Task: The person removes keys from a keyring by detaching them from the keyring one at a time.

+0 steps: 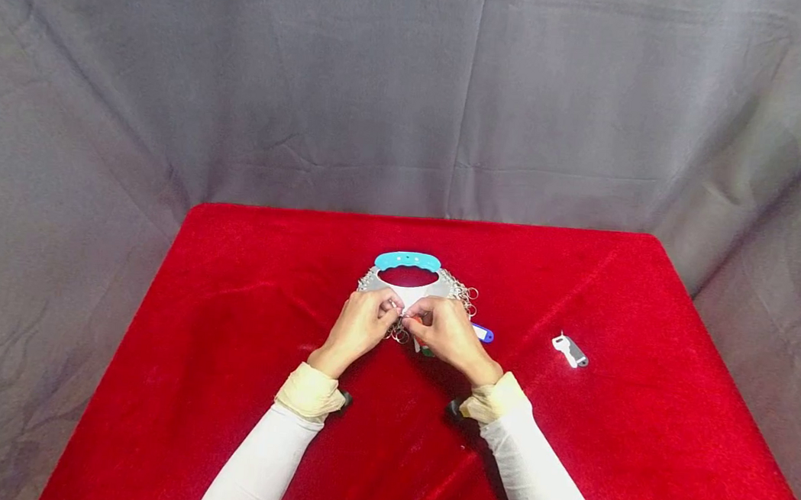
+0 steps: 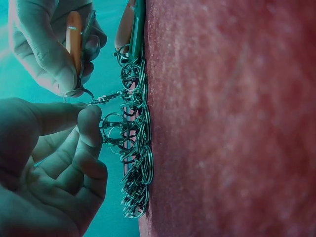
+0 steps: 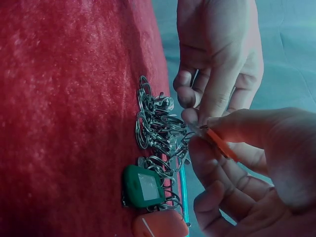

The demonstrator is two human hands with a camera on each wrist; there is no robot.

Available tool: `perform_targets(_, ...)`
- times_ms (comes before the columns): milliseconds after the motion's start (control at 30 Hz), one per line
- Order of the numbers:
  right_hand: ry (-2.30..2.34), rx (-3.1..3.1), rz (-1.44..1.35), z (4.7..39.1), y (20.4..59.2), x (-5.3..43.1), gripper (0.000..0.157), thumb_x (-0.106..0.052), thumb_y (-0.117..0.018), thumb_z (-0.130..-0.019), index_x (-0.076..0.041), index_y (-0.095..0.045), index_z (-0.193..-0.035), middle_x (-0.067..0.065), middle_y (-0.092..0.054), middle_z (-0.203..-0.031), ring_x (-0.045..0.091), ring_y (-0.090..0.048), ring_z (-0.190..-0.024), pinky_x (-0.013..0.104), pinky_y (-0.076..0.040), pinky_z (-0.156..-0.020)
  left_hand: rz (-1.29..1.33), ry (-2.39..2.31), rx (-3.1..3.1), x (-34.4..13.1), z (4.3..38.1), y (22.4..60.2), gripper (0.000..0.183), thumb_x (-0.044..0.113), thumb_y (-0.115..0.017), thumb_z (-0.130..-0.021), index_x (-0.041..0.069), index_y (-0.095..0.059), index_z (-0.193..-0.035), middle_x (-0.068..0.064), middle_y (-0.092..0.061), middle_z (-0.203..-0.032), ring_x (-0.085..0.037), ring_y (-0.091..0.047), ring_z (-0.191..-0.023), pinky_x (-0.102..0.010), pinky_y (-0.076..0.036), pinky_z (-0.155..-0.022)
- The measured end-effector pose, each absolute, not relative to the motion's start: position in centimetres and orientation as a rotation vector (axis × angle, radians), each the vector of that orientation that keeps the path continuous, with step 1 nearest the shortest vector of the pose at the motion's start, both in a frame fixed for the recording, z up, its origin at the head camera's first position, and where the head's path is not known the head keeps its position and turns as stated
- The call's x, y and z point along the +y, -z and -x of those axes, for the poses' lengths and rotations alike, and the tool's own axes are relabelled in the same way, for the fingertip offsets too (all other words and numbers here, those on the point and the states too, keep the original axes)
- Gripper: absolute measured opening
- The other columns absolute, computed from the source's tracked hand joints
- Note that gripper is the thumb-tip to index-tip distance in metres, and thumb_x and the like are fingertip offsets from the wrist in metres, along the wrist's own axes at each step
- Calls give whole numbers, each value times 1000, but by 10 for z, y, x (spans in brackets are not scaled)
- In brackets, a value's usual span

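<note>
A key-ring carrier with a turquoise handle (image 1: 407, 260) and a pale plate lies at the table's middle, fringed with split rings on short chains (image 2: 143, 153). Both hands meet at its near edge. My left hand (image 1: 361, 326) pinches a small ring at a chain's end between thumb and forefinger. An orange key tag (image 2: 74, 42) is pinched in my right hand (image 1: 452, 333), its ring right at the left fingertips. A thin piece lies alongside this tag, partly hidden by the fingers. Beside the hands, a green tag (image 3: 132, 180) and another orange tag (image 3: 165, 224) hang from the carrier.
A blue tag (image 1: 482, 333) sticks out at the carrier's right side. Farther right on the red cloth (image 1: 240, 393) lies a silver key (image 1: 566, 349) with a grey tag (image 1: 580, 357). Grey curtains (image 1: 355, 94) surround the table's back and sides.
</note>
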State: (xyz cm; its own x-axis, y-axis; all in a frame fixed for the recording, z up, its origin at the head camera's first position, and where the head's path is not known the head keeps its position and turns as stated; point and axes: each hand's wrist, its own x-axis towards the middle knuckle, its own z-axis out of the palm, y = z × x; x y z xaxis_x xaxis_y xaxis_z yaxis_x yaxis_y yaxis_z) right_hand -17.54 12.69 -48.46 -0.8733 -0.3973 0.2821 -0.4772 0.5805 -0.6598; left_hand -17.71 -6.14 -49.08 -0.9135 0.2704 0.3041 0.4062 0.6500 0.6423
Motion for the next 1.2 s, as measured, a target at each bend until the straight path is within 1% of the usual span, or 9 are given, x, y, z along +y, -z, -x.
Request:
perform_targets(133, -1166, -2685, -766, 175, 486, 127, 5, -11, -82, -86, -6, -80, -86, -3, -69, -68, 0, -52, -62, 24, -46, -61, 574, 1133, -2673, -60, 177, 490, 8, 0, -73, -87, 6, -76, -90, -2, -76, -76, -13, -70, -70, -38, -58, -68)
perform_targets(300, -1167, -2682, -746, 175, 486, 126, 6, -10, -82, -87, -8, -80, -82, -3, -70, -69, -1, -56, -63, 24, -47, -61, 600, 1168, -2651, -60, 177, 490, 10, -2, -72, -87, 6, -76, -91, -3, -76, -77, -13, -70, -69, -34, -57, -67)
perform_targets(533, -1209, -2697, -689, 175, 487, 125, 5, -10, -79, -87, -6, -80, -84, -1, -75, -72, 0, -62, -64, 23, -50, -62, 639, 1270, -2652, -60, 177, 489, 9, -2, -73, -90, 3, -76, -97, -8, -80, -88, -18, -75, -79, -37, -60, -74)
perform_targets(667, -1188, -2689, -692, 175, 487, 126, 4, -9, -79, -85, -8, -79, -82, -2, -74, -72, 0, -61, -64, 22, -48, -61, 631, 1401, -2660, -61, 177, 489, 11, -2, -71, -93, 1, -76, -102, -10, -80, -92, -19, -76, -81, -31, -60, -72)
perform_targets(733, -1176, -2683, -700, 175, 487, 127, 3, -9, -79, -84, -9, -79, -81, -3, -74, -71, 0, -60, -64, 22, -47, -60, 615, 1475, -2668, -61, 177, 489, 12, -1, -69, -94, 0, -76, -104, -11, -80, -94, -19, -77, -83, -25, -58, -71)
perform_targets(833, -1178, -2662, -720, 175, 487, 128, 4, -10, -80, -83, -11, -79, -80, -5, -72, -70, -1, -58, -62, 24, -47, -59, 588, 1589, -2682, -62, 177, 489, 14, 1, -67, -96, -2, -76, -106, -13, -80, -99, -21, -78, -88, -22, -56, -71)
perform_targets(933, -1189, -2635, -742, 176, 489, 129, 4, -11, -79, -82, -11, -78, -78, -6, -70, -67, -1, -57, -60, 26, -48, -58, 562, 1689, -2705, -62, 177, 489, 17, 2, -65, -97, -4, -76, -109, -16, -80, -103, -21, -78, -91, -22, -57, -72)
perform_targets(1067, -1211, -2613, -772, 178, 492, 131, 5, -13, -77, -82, -10, -76, -78, -9, -66, -62, -3, -57, -57, 25, -48, -56, 517, 1881, -2707, -62, 176, 488, 22, 0, -60, -99, -9, -73, -113, -21, -78, -106, -23, -78, -90, -27, -61, -74)
perform_targets(1200, -1278, -2611, -785, 177, 490, 132, 4, -9, -79, -84, -8, -78, -81, -6, -68, -64, -2, -58, -57, 22, -47, -55, 437, 2023, -2694, -62, 175, 486, 24, 0, -58, -100, -10, -71, -118, -22, -78, -108, -27, -78, -91, -29, -61, -74)
